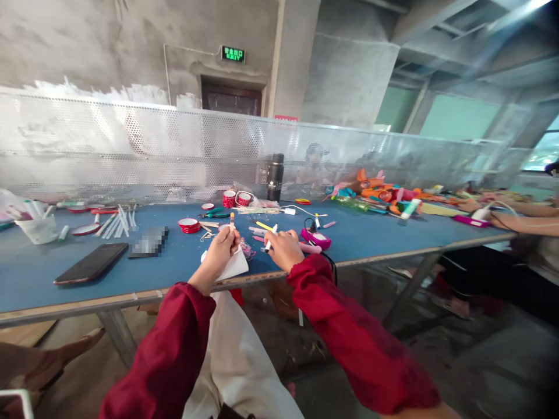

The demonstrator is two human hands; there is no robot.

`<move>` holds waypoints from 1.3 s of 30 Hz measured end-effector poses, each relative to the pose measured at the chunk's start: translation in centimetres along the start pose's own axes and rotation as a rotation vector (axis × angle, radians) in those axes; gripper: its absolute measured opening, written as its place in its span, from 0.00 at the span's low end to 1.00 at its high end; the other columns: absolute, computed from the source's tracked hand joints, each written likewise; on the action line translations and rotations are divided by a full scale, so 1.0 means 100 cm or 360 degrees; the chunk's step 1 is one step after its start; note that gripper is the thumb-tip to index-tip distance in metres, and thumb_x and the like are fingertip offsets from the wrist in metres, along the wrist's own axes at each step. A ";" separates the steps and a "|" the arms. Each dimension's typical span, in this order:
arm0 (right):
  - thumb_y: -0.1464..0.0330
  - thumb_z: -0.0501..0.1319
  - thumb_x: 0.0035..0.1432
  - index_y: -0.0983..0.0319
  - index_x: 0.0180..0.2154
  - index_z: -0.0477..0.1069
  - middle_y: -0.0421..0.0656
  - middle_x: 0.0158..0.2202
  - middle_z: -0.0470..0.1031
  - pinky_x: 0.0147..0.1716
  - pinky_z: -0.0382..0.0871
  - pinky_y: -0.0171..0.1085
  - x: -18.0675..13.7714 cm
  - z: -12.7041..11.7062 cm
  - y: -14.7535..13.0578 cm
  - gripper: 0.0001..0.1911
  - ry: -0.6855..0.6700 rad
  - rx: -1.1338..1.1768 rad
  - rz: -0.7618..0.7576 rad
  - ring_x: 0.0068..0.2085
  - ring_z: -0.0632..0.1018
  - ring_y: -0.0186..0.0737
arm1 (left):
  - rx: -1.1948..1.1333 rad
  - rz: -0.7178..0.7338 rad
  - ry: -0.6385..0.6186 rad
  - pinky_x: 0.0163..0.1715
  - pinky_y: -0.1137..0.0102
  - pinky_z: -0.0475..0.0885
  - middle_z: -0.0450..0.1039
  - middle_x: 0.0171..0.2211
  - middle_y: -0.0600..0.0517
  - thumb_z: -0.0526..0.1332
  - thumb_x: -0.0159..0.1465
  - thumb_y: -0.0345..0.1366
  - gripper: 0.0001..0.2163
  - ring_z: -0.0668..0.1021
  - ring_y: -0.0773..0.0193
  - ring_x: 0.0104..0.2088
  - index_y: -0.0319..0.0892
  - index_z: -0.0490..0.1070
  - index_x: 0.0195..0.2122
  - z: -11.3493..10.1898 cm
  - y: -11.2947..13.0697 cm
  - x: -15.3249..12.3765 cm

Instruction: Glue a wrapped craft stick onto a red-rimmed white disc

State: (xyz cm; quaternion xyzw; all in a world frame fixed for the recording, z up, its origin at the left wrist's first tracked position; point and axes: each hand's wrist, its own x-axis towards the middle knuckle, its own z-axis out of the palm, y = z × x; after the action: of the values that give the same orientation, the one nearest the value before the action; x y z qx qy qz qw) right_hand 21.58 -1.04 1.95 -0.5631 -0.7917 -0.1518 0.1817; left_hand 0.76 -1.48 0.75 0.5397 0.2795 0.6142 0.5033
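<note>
My left hand point(223, 249) is closed, pinching a small upright stick-like piece point(232, 222) with white and orange-yellow bands; its exact kind is too small to make out. In my right hand point(285, 250) is a white marker point(269, 240) with a dark end, tilted beside the left hand and apart from the piece. Beneath the left hand lies a white sheet point(236, 266), next to a tangle of pink strands point(248, 249). A yellow pen-like stick point(262, 226) rests just beyond the right hand. The purple-pink device point(318, 239) lies to that hand's right.
Red-edged rolls point(189, 227) and pliers point(215, 213) lie beyond the left hand. A black thermos point(275, 178) stands by the perforated screen point(183, 139). Leftward are a phone point(92, 263), white sticks point(117, 223) and a cup point(40, 229). Another person's arm point(519, 216) reaches in from the right.
</note>
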 end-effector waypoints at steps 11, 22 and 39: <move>0.68 0.64 0.61 0.56 0.42 0.65 0.41 0.38 0.83 0.46 0.69 0.41 -0.011 -0.007 -0.003 0.09 0.0457 0.0967 0.0110 0.42 0.83 0.44 | 0.0007 -0.0050 -0.0038 0.20 0.73 0.46 0.54 0.21 0.62 0.71 0.58 0.49 0.18 0.54 0.73 0.20 0.42 0.66 0.32 0.003 0.005 -0.003; 0.69 0.64 0.59 0.56 0.39 0.65 0.39 0.36 0.78 0.42 0.76 0.41 -0.008 -0.012 -0.053 0.08 0.0678 0.1275 0.0004 0.38 0.82 0.42 | 0.0269 -0.0005 -0.0015 0.25 0.71 0.53 0.59 0.20 0.61 0.75 0.53 0.49 0.20 0.60 0.70 0.22 0.39 0.76 0.36 0.000 0.002 0.001; 0.59 0.57 0.71 0.58 0.48 0.73 0.41 0.35 0.79 0.38 0.75 0.41 -0.053 -0.026 -0.073 0.12 0.1058 0.1878 0.0053 0.36 0.80 0.41 | 0.0181 0.0069 0.0048 0.23 0.73 0.53 0.58 0.21 0.61 0.72 0.56 0.50 0.18 0.58 0.71 0.22 0.41 0.70 0.32 0.001 0.001 -0.001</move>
State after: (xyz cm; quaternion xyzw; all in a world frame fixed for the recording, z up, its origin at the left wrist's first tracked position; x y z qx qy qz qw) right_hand 16.55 -8.96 1.54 -0.3050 -0.6353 0.1434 0.6948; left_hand 0.79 -1.65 0.80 0.5640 0.3096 0.6162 0.4541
